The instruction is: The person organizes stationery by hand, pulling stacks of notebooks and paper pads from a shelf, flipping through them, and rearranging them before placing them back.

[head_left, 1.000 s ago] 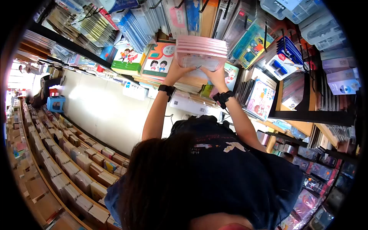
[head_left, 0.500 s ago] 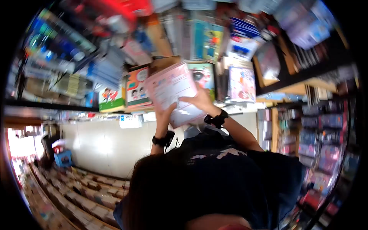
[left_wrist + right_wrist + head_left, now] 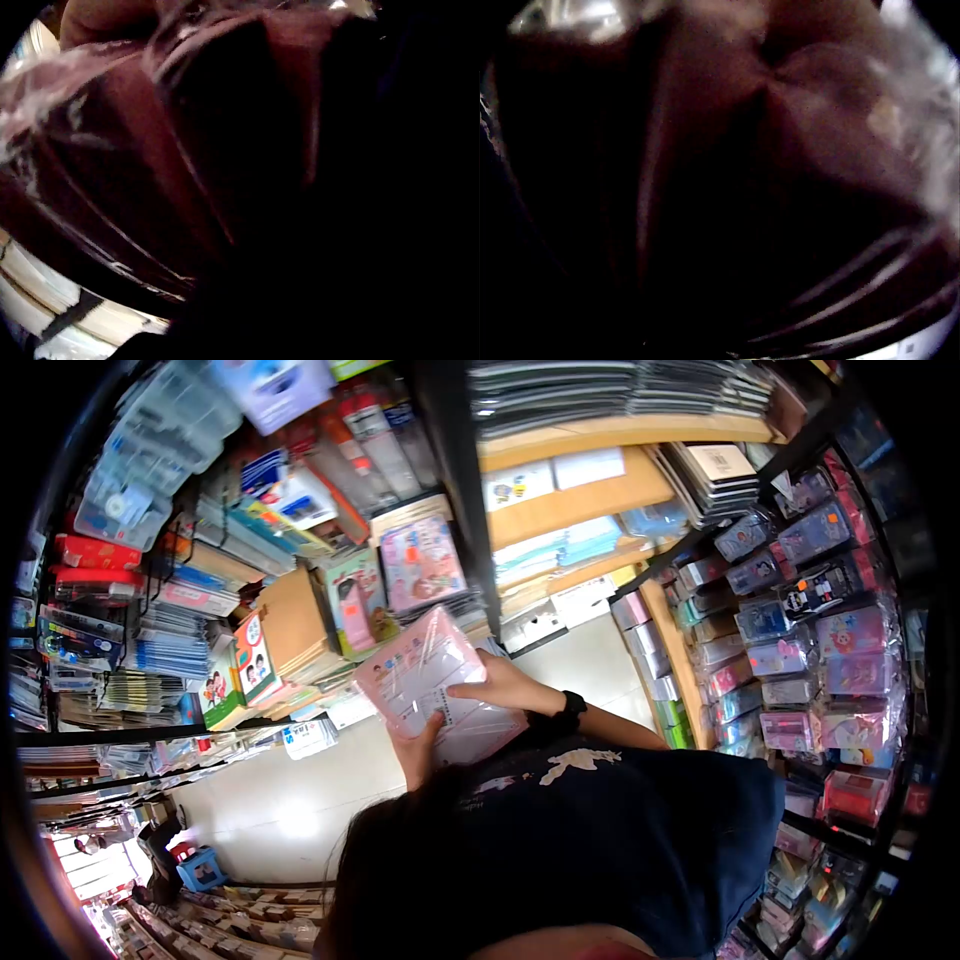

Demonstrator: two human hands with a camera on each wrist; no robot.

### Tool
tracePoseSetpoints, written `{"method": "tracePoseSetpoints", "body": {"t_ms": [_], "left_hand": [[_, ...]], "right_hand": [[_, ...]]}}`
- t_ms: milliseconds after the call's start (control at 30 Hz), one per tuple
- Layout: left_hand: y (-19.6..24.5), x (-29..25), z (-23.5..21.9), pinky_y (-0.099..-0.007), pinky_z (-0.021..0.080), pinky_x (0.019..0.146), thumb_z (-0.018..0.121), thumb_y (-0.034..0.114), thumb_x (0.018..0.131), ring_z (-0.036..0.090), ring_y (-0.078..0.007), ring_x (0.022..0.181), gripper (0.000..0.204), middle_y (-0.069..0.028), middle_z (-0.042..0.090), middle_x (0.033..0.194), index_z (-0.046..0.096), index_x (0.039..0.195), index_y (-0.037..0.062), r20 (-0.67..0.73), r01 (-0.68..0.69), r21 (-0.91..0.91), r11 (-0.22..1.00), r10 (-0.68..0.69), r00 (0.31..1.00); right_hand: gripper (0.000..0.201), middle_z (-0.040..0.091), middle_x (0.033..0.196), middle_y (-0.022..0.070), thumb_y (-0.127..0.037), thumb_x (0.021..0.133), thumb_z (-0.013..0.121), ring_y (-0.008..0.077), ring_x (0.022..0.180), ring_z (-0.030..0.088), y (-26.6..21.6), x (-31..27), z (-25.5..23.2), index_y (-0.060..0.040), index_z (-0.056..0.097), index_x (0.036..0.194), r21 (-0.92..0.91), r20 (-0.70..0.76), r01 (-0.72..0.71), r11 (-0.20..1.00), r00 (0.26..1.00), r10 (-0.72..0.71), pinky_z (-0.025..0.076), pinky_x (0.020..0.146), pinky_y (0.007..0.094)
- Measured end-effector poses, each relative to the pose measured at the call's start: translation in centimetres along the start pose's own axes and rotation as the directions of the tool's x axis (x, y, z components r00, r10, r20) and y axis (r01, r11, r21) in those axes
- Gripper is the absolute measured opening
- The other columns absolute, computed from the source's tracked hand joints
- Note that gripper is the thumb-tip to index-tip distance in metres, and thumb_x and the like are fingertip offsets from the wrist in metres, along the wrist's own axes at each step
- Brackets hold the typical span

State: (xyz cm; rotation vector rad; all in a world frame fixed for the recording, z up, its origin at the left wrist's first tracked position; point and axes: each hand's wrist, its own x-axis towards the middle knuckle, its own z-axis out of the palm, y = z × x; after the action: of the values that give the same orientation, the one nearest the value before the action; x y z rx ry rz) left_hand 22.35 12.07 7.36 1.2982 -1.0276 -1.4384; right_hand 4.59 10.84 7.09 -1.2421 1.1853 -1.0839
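Observation:
Both hands hold a stack of pink-edged, plastic-wrapped booklets, tilted in front of the chest in the head view. My left hand grips its lower left edge, thumb on the pale printed face. From the right side, my right hand grips the stack with its thumb across the top face; the fingers beneath are hidden. Close up in the left wrist view, the clear wrapping runs in dark, shiny folds below a finger. Similar creased wrapping fills the dim right wrist view.
A shelf of children's books and brown paper stock lies ahead on the left. Wooden shelves stand beyond, and packaged goods hang on a rack at the right. Farther left is a blue stool on the pale floor.
The stack has moved from over the bookshelf toward the body, its printed face now turned up. The head view has swung right, bringing wooden shelves and the hanging rack further in.

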Motion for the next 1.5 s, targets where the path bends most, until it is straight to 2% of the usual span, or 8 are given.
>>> {"method": "tracePoseSetpoints", "body": {"t_ms": [200, 400, 633, 767, 900, 1033, 1233, 1500], "left_hand": [[-3.7, -2.1, 12.5, -0.0272, 0.043, 0.071, 0.064, 0.004, 0.062, 0.052, -0.0173, 0.081, 0.046, -0.0108, 0.053, 0.091, 0.042, 0.102, -0.0039, 0.204, 0.087, 0.010, 0.996, -0.087, 0.975], [-7.6, 0.7, 22.5, -0.0251, 0.043, 0.067, 0.061, 0.006, 0.067, 0.053, -0.0150, 0.077, 0.036, -0.0088, 0.055, 0.089, 0.048, 0.099, -0.0038, 0.499, 0.107, 0.020, 0.994, -0.102, 0.860], [-8.2, 7.1, 31.1, -0.0248, 0.045, 0.063, 0.063, 0.011, 0.067, 0.054, -0.0144, 0.074, 0.034, -0.0086, 0.056, 0.087, 0.052, 0.096, -0.0031, 0.611, 0.315, -0.061, 0.947, -0.214, 0.762], [-7.7, 11.0, 33.4, -0.0248, 0.045, 0.062, 0.062, 0.011, 0.068, 0.055, -0.0161, 0.074, 0.034, -0.0086, 0.056, 0.086, 0.051, 0.096, -0.0030, 0.522, 0.177, -0.073, 0.982, -0.113, 0.845], [-8.3, 14.0, 33.9, -0.0260, 0.040, 0.075, 0.058, 0.006, 0.069, 0.049, -0.0164, 0.090, 0.042, -0.0089, 0.050, 0.100, 0.042, 0.107, -0.0020, 0.463, 0.254, -0.279, 0.926, -0.103, 0.880], [-8.2, 14.7, 33.2, -0.0285, 0.038, 0.080, 0.051, 0.012, 0.075, 0.044, -0.0174, 0.097, 0.040, -0.0065, 0.045, 0.106, 0.038, 0.111, -0.0001, 0.440, 0.227, -0.464, 0.856, 0.000, 0.898], [-8.4, 11.2, 28.1, -0.0295, 0.037, 0.082, 0.045, 0.027, 0.079, 0.048, -0.0217, 0.098, 0.044, -0.0098, 0.046, 0.108, 0.035, 0.113, 0.0008, 0.553, 0.416, -0.256, 0.873, -0.221, 0.803], [-9.1, 7.9, 22.0, -0.0267, 0.039, 0.074, 0.048, 0.028, 0.076, 0.050, -0.0176, 0.088, 0.043, -0.0071, 0.052, 0.099, 0.041, 0.109, 0.0014, 0.126, 0.336, -0.019, 0.942, -0.331, 0.935]], "right_hand": [[0.043, 0.054, 0.090, 0.0164, -0.021, 0.068, 0.057, 0.0189, 0.082, 0.052, 4.0, -8.2, -11.3, 0.0076, 0.046, 0.099, 0.155, -0.168, -0.156, 0.975, 0.969, 0.182, 0.042, 0.070, 0.0267], [0.053, 0.052, 0.090, 0.0150, -0.023, 0.065, 0.059, 0.0179, 0.079, 0.052, 4.9, -11.7, -20.2, 0.0108, 0.040, 0.102, 0.287, -0.404, -0.302, 0.909, 0.822, 0.401, 0.043, 0.067, 0.0246], [0.055, 0.052, 0.092, 0.0152, -0.024, 0.066, 0.058, 0.0184, 0.081, 0.052, 5.8, -6.7, -28.5, 0.0099, 0.038, 0.104, 0.337, -0.440, -0.233, 0.912, 0.818, 0.371, 0.043, 0.068, 0.0249], [0.051, 0.051, 0.094, 0.0133, -0.023, 0.067, 0.058, 0.0189, 0.083, 0.052, 6.2, -1.6, -32.3, 0.0067, 0.039, 0.104, 0.310, -0.373, -0.218, 0.926, 0.868, 0.329, 0.043, 0.069, 0.0258], [0.050, 0.049, 0.096, 0.0134, -0.027, 0.072, 0.054, 0.0192, 0.083, 0.051, 9.1, 3.8, -36.3, 0.0049, 0.039, 0.106, 0.374, -0.253, -0.298, 0.878, 0.878, 0.406, 0.045, 0.066, 0.0274], [0.030, 0.051, 0.100, 0.0139, -0.021, 0.077, 0.048, 0.0228, 0.090, 0.050, 11.1, 7.9, -38.3, -0.0002, 0.049, 0.098, 0.700, 0.051, -0.342, 0.627, 0.900, 0.433, 0.042, 0.074, 0.0320], [0.030, 0.051, 0.100, 0.0141, -0.022, 0.077, 0.048, 0.0235, 0.090, 0.050, 13.5, 12.3, -39.8, -0.0004, 0.049, 0.098, 0.363, -0.275, -0.199, 0.910, 0.911, 0.309, 0.041, 0.075, 0.0324], [0.031, 0.051, 0.100, 0.0145, -0.022, 0.077, 0.047, 0.0243, 0.091, 0.049, 16.3, 15.2, -40.8, -0.0006, 0.049, 0.098, -0.268, -0.359, -0.118, 0.956, 0.933, 0.015, 0.040, 0.076, 0.0329]]}}
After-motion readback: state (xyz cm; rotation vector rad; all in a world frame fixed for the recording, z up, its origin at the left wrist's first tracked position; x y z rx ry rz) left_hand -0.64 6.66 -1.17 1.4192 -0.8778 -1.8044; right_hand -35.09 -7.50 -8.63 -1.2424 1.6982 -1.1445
